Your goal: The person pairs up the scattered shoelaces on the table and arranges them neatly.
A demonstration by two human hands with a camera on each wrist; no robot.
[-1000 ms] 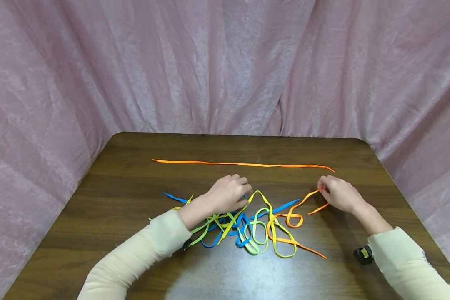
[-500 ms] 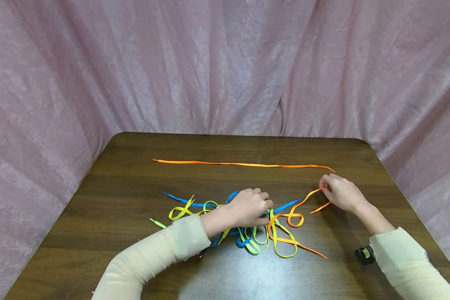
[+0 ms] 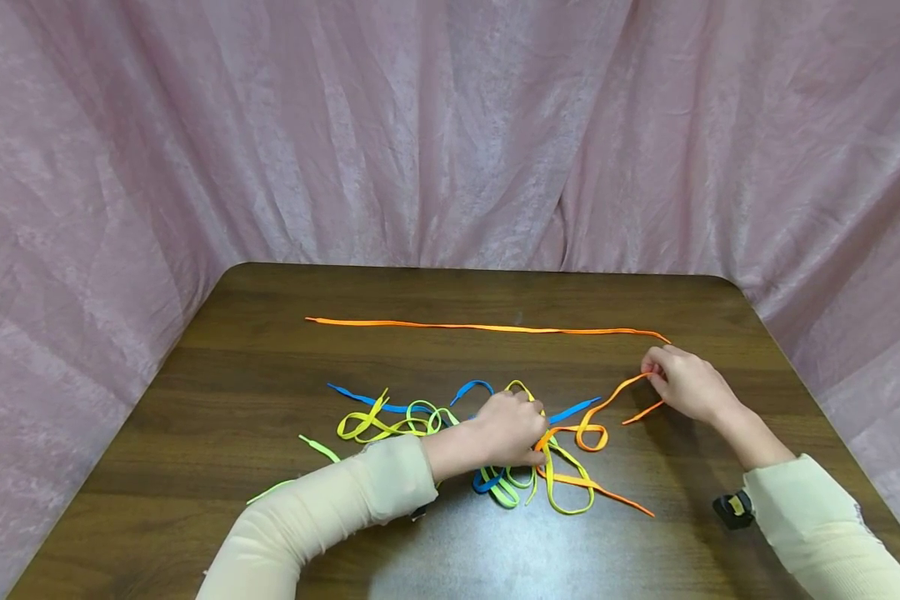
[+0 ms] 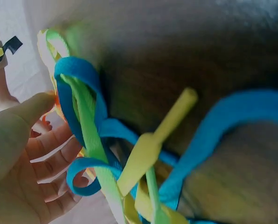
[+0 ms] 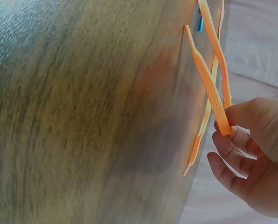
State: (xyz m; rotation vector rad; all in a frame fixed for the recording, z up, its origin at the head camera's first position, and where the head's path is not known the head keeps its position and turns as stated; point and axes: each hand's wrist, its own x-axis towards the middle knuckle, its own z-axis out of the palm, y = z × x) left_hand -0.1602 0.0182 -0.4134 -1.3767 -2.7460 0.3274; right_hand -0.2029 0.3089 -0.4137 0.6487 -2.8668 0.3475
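Running toward the left hand (image 3: pixel 508 427), an orange lace (image 5: pixel 211 93) is pinched between thumb and forefinger of the right hand (image 3: pixel 686 385). A straight orange lace (image 3: pixel 487 327) is laid beyond both hands. Around the left hand, blue lace (image 4: pixel 218 116), yellow lace (image 4: pixel 139 158) and green lace (image 4: pixel 90 123) are tangled, in the way; its fingertips are partly hidden, so any hold cannot be determined.

A pink, velvety curtain (image 3: pixel 420 133) with a soft sheen hangs in loose vertical folds behind the counter (image 3: pixel 232 367) and down both sides, filling the upper part of the head view. The counter has a dark brown wood-grain top with rounded far corners. A pale, cool glare (image 3: pixel 487 542) lies on its near middle, while its far end looks darker.
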